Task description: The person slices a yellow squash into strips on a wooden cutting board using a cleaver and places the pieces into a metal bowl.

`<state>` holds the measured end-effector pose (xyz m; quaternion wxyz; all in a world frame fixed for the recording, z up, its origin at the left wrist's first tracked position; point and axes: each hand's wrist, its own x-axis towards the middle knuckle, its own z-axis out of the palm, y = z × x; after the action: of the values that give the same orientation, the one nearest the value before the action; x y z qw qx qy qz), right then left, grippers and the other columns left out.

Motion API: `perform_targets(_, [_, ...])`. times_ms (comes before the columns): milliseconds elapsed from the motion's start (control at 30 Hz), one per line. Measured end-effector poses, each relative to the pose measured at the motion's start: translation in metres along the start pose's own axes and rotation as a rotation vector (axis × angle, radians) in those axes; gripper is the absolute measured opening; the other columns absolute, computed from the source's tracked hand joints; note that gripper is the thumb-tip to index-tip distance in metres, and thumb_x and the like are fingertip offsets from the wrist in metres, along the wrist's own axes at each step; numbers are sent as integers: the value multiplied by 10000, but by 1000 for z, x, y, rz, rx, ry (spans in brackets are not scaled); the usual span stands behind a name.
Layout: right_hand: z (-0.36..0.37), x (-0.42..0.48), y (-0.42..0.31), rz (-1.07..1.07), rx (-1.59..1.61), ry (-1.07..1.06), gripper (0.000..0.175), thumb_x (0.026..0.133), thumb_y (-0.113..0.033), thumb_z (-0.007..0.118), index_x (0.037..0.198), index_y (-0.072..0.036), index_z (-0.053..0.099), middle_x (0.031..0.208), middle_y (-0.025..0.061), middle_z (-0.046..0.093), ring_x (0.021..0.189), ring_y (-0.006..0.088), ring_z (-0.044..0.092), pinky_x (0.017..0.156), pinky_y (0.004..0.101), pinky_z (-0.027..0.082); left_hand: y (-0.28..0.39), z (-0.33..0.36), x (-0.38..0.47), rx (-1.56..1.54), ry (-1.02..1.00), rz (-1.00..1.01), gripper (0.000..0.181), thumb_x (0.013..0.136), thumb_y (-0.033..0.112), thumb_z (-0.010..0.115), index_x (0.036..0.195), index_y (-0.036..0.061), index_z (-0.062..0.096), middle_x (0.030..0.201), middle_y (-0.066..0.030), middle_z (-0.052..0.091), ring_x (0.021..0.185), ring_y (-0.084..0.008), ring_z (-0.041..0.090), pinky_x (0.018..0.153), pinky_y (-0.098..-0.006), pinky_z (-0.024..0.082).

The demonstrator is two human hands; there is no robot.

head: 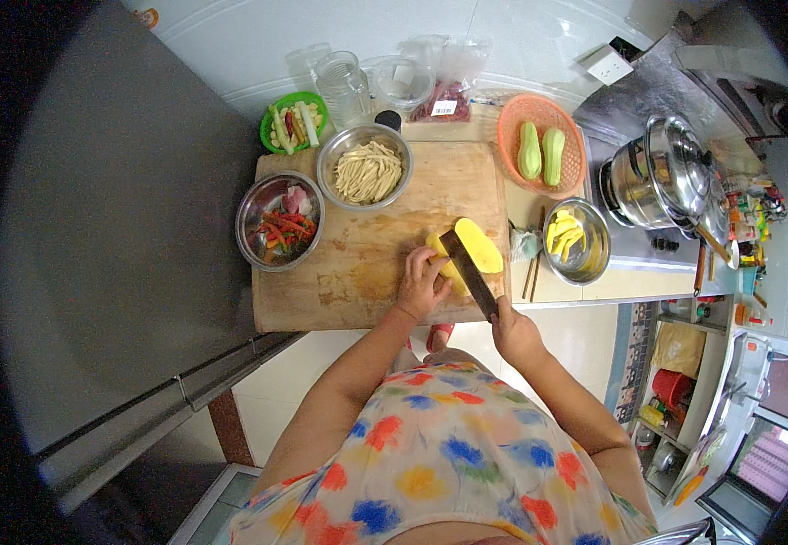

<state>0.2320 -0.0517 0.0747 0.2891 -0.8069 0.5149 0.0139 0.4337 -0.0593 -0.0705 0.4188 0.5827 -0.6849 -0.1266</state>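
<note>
On a wooden cutting board (pixel 380 238), my left hand (pixel 424 285) steadies a yellow vegetable piece (pixel 449 269), its fingertips bent against it. My right hand (pixel 518 334) grips the handle of a cleaver (pixel 470 276), whose dark blade lies over the right side of that piece. Just right of the blade rests another yellow piece (pixel 479 245), cut face up. Steel bowls with pale strips (pixel 368 172) and with cut red peppers (pixel 285 228) stand at the board's left and back. Yellow slices (pixel 564 233) lie in a steel bowl (pixel 598 262) to the right.
An orange basket (pixel 509 129) with two green squashes stands at the back right, near a lidded steel pot (pixel 659 177) on the stove. Chopsticks (pixel 535 272) lie beside the board. Behind it are a glass jar (pixel 343 88), a green basket (pixel 268 129) and a plastic bag (pixel 458 85).
</note>
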Motion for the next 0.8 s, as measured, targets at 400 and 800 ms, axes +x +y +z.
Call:
perform_targets(400, [0, 20, -7, -52, -22, -51, 276, 832, -47, 406, 1083, 57, 354, 763, 264, 577, 678, 423, 590, 586, 481, 483, 0, -3, 0, -34, -24, -33, 452, 706, 231, 677, 1108, 95, 524, 1155, -156, 403, 1117, -375, 390, 965, -495, 338])
perform_targets(800, [-6, 82, -23, 25, -7, -182, 193, 822, -67, 449, 968, 51, 406, 708, 297, 585, 678, 447, 591, 609, 514, 469, -2, 1, -4, -66, -1, -25, 551, 641, 171, 718, 1135, 116, 478, 1160, -153, 377, 1128, -384, 364, 970, -499, 346])
